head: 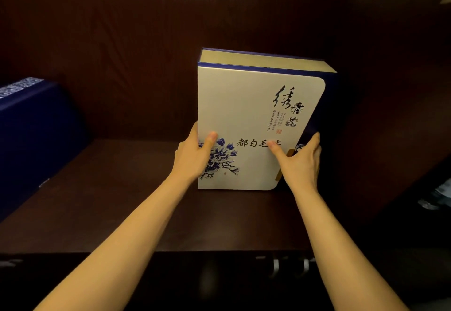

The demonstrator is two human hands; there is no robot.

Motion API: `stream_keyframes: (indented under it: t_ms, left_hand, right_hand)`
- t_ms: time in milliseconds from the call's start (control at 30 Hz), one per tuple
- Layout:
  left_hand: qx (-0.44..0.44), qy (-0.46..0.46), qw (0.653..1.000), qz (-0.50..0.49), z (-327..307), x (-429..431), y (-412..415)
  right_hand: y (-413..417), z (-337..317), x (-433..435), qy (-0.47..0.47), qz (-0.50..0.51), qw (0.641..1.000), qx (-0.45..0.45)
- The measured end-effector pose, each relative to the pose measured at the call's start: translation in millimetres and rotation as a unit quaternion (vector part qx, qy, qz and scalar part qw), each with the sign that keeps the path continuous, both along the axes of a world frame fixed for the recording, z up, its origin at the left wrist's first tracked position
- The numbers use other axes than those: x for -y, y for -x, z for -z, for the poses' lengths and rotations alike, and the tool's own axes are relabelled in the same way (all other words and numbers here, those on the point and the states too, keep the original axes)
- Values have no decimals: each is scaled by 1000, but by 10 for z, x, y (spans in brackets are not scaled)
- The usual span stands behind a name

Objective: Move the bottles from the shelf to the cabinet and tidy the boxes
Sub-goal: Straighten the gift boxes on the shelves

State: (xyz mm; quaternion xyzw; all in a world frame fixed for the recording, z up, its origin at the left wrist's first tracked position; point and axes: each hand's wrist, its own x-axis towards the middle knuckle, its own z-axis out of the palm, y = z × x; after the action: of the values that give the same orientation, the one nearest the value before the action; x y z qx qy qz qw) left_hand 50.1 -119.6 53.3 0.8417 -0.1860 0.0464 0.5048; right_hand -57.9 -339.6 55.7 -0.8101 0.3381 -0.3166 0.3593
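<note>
A white gift box (244, 105) with blue trim, black calligraphy and a blue flower print stands upright on the dark wooden shelf (117, 203), to the right of its middle. My left hand (195, 156) grips its lower left edge, thumb on the front face. On the lower right edge my right hand (299, 161) holds it, with the thumb pressed over the printed characters and the fingers around the blue side. No bottles are in view.
A dark blue box (31, 134) with a patterned top stands at the left end of the shelf. Dark wood panels close the back and right side. Below the shelf's front edge are metal cabinet handles (290, 265).
</note>
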Motion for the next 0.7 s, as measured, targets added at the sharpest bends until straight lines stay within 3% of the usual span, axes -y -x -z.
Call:
stream_keyframes:
  t_ms: [700]
  left_hand:
    - [34, -11, 999, 11, 27, -304, 606]
  right_hand:
    - [711, 16, -361, 10, 17, 1000, 9]
